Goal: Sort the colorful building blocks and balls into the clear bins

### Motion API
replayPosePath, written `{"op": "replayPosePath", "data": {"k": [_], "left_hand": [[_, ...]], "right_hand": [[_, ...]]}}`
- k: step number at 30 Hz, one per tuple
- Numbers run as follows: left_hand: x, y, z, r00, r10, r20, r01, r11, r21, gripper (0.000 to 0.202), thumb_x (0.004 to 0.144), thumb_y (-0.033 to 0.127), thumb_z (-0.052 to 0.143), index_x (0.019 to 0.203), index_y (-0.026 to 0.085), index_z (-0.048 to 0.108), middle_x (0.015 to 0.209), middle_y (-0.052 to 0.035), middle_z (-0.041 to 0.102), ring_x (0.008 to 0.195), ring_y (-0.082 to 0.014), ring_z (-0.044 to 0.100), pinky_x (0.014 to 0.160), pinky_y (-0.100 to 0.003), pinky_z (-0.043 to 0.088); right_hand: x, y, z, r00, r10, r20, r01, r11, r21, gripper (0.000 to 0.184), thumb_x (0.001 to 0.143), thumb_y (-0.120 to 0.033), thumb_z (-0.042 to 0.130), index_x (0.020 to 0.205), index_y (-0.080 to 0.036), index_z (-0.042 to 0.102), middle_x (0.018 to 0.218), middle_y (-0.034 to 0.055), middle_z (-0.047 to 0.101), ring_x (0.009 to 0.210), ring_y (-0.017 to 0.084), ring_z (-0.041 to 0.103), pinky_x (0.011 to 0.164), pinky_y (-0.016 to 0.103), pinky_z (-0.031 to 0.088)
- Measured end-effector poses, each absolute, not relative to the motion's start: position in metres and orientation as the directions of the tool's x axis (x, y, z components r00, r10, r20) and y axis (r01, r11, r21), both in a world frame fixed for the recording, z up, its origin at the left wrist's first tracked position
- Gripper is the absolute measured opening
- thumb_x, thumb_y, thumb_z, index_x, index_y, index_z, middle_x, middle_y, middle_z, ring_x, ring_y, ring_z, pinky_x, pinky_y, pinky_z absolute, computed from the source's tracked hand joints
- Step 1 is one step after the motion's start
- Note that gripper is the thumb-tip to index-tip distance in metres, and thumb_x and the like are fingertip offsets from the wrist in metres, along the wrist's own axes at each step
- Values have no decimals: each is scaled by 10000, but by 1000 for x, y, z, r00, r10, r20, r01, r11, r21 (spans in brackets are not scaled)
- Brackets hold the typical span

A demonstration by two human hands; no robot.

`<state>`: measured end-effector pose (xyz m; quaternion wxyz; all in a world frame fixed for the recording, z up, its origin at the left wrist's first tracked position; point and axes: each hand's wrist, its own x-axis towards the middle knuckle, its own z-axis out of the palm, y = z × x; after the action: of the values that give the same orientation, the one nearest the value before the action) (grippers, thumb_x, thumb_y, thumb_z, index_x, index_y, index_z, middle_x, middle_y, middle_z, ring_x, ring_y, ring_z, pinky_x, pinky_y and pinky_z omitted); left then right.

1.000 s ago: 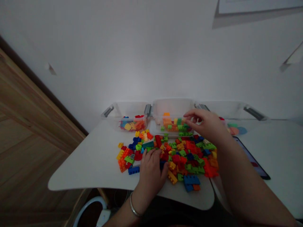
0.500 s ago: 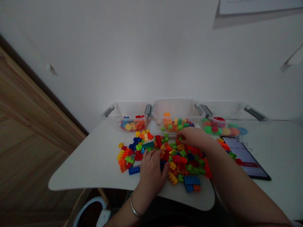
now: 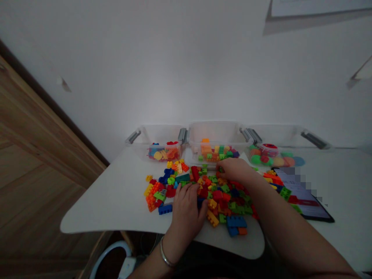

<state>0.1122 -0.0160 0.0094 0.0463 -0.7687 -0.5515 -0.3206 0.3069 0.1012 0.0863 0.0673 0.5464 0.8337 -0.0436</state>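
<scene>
A heap of plastic building blocks [image 3: 216, 195] in red, orange, green, yellow and blue covers the middle of the white table [image 3: 110, 201]. My left hand [image 3: 187, 205] lies flat on the heap's near side, its fingers extended and slightly apart, holding nothing. At the far side of the heap, my right hand [image 3: 232, 169] has its fingers bent down among the blocks. Thumb and fingertips close around a spot with green and orange showing; what they grip is too small to make out. Close to the table's near edge lie a blue block [image 3: 236, 221] and a yellow block [image 3: 212, 218].
Three clear plastic bins stand along the wall: a left bin [image 3: 142, 149] with small coloured shapes, a middle bin [image 3: 213, 130] with blocks, and a right bin [image 3: 290, 135] with round coloured pieces. A tablet [image 3: 315, 211] lies at the right, with blocks against its left side.
My right forearm has shifted slightly, and more blocks now show beside the tablet. My right fingers are a touch lower in the same spot. The left hand stays put.
</scene>
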Motion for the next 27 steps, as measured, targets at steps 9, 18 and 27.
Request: {"op": "replayPosePath", "data": {"k": [9, 18, 27], "left_hand": [[112, -16, 9, 189, 825, 533, 874, -389, 291, 362, 863, 265, 555, 1204, 143, 546, 1166, -125, 676, 1137, -304, 595, 1072, -584, 391], [111, -15, 9, 187, 827, 530, 878, -383, 288, 370, 845, 257, 575, 1196, 139, 554, 1164, -121, 677, 1137, -306, 596, 1063, -574, 407], [111, -16, 11, 200, 832, 518, 878, -386, 282, 369, 859, 259, 567, 1203, 125, 547, 1169, -127, 674, 1139, -309, 590, 1063, -586, 405]], "right_hand": [[305, 102, 87, -398, 905, -150, 915, 404, 11, 243, 804, -282, 580, 985, -235, 736, 1003, 91, 745, 953, 251, 691, 739, 308, 506], [304, 100, 90, -411, 904, -116, 909, 417, 29, 228, 824, -336, 595, 979, -245, 736, 987, 87, 748, 947, 259, 696, 747, 334, 521], [303, 101, 86, -416, 898, -141, 905, 424, 31, 251, 814, -337, 592, 991, -243, 743, 1018, 81, 748, 961, 244, 690, 743, 305, 507]]}}
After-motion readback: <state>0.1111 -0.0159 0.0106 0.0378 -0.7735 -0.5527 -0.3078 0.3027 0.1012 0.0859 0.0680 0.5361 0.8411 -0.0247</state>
